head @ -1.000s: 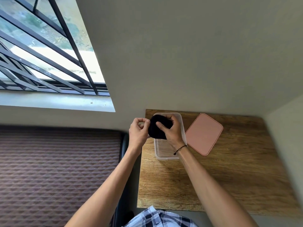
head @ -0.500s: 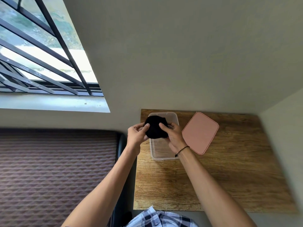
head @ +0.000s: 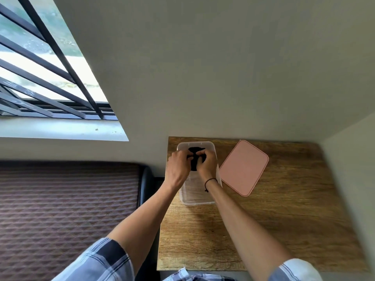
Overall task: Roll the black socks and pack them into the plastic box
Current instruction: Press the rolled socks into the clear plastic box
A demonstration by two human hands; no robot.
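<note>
Socks: one roll | hands: left, right gripping | box: one

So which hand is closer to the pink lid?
The right hand. It holds the black sock over the plastic box, just left of the pink lid. The left hand is farther away, on the sock's other side.

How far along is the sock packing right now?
Rolling looks done: the black socks form one bundle. In hand: the left hand and right hand hold it over the far end of the clear plastic box. Left: letting go, then likely fitting the pink lid, which lies on the table beside the box.
</note>
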